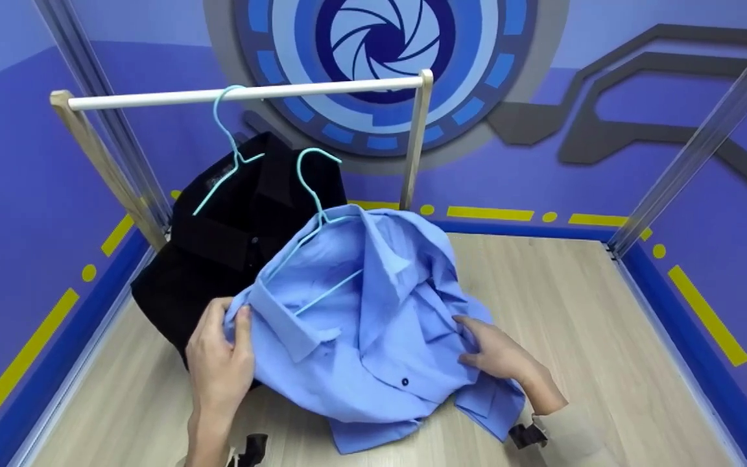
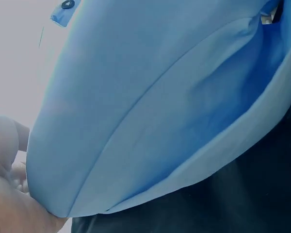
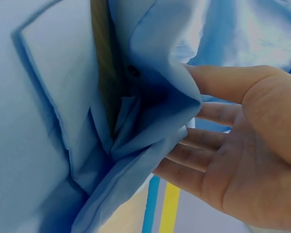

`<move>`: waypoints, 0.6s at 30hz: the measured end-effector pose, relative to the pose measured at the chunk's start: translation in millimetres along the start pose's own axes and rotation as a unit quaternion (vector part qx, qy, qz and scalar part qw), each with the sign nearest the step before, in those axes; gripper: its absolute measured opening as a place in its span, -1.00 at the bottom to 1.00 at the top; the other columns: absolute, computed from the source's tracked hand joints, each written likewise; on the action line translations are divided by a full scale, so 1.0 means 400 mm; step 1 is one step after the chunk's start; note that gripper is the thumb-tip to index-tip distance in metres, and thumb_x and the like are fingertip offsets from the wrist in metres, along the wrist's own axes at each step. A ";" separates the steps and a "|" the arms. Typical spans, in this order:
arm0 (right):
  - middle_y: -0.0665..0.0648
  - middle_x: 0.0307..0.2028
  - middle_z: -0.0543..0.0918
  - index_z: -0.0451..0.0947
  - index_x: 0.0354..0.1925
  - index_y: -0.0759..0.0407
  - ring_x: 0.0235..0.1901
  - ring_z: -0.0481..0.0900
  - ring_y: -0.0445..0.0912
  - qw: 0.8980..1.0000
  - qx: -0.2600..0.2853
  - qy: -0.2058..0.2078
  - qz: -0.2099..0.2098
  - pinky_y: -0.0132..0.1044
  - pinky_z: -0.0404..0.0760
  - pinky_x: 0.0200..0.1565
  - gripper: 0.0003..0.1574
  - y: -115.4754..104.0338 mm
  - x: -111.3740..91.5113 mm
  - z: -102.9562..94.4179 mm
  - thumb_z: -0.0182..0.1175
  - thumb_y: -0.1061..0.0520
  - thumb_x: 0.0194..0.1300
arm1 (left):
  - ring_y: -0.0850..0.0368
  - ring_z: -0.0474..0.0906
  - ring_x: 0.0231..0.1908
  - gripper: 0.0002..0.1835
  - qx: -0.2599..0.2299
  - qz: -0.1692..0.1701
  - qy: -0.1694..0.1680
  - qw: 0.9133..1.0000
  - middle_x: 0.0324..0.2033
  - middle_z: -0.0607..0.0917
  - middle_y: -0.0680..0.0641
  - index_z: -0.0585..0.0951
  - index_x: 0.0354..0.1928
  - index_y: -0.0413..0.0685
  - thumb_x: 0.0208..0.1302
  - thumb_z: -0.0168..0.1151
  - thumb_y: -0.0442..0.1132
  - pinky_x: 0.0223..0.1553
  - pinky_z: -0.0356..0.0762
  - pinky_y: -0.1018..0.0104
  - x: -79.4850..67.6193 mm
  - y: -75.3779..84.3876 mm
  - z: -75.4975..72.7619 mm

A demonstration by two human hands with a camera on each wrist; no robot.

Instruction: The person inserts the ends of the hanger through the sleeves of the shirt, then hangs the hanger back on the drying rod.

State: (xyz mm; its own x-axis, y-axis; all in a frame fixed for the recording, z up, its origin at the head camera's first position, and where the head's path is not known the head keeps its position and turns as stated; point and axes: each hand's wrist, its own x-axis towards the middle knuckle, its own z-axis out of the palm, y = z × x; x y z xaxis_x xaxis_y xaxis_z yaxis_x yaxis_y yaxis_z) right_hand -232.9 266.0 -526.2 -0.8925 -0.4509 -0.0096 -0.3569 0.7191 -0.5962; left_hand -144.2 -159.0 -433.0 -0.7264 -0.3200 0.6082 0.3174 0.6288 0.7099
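Observation:
A light blue shirt (image 1: pixel 341 363) is spread between both hands, its collar open toward the rack. A mint-green hanger (image 1: pixel 312 188) sits inside it, the hook standing free above the collar and the lower bar crossing the neck opening. At the shirt's left shoulder, my left hand (image 1: pixel 221 353) grips the cloth between thumb and fingers; in the left wrist view only part of that hand (image 2: pixel 14 189) shows at the edge. On the opposite side my right hand (image 1: pixel 500 350) pinches a fold, and the right wrist view has the thumb (image 3: pixel 233 82) and fingertips on either side of it.
Behind the blue shirt, a black shirt (image 1: pixel 218 253) hangs on another mint-green hanger (image 1: pixel 224 123) from the white rail (image 1: pixel 334 87) of a wooden-legged rack. The wood-grain tabletop (image 1: pixel 561 311) meets purple-blue panels (image 1: pixel 704 227) at the back and sides.

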 end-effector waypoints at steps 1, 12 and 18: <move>0.45 0.36 0.39 0.25 0.45 0.44 0.38 0.29 0.35 1.000 0.003 -0.003 -0.001 0.22 0.24 0.37 -0.12 -0.001 0.001 0.003 0.36 0.37 0.24 | 0.02 0.54 -0.33 -0.93 0.003 -0.006 0.003 1.000 -0.31 0.65 -0.12 0.62 -0.17 -0.28 0.46 0.21 -0.39 -0.26 0.36 0.19 0.000 0.001 -0.004; 0.40 0.34 0.46 0.31 0.42 0.41 0.33 0.38 0.33 0.997 -0.042 0.010 -0.068 0.20 0.35 0.31 -0.16 -0.009 0.010 0.028 0.26 0.54 0.19 | -0.04 0.52 -0.33 -0.88 0.017 -0.031 0.024 0.999 -0.30 0.63 -0.18 0.59 -0.14 -0.32 0.49 0.18 -0.35 -0.27 0.30 0.16 0.005 0.008 -0.037; 0.37 0.36 0.45 0.32 0.44 0.36 0.35 0.36 0.31 0.997 -0.034 0.012 -0.072 0.18 0.35 0.31 -0.15 -0.024 0.015 0.041 0.24 0.56 0.20 | -0.10 0.54 -0.27 -0.85 0.017 -0.046 0.030 0.998 -0.24 0.63 -0.22 0.58 -0.11 -0.34 0.51 0.17 -0.32 -0.23 0.31 0.08 0.007 0.013 -0.053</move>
State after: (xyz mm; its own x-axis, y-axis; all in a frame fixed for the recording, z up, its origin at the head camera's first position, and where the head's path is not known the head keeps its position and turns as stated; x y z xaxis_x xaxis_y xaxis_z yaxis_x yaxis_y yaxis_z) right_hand -230.2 247.5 -533.7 -0.8368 -0.5399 0.0912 -0.4988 0.6831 -0.5335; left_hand -131.7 -171.5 -420.1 -0.7135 -0.4187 0.5618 0.2294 0.6181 0.7519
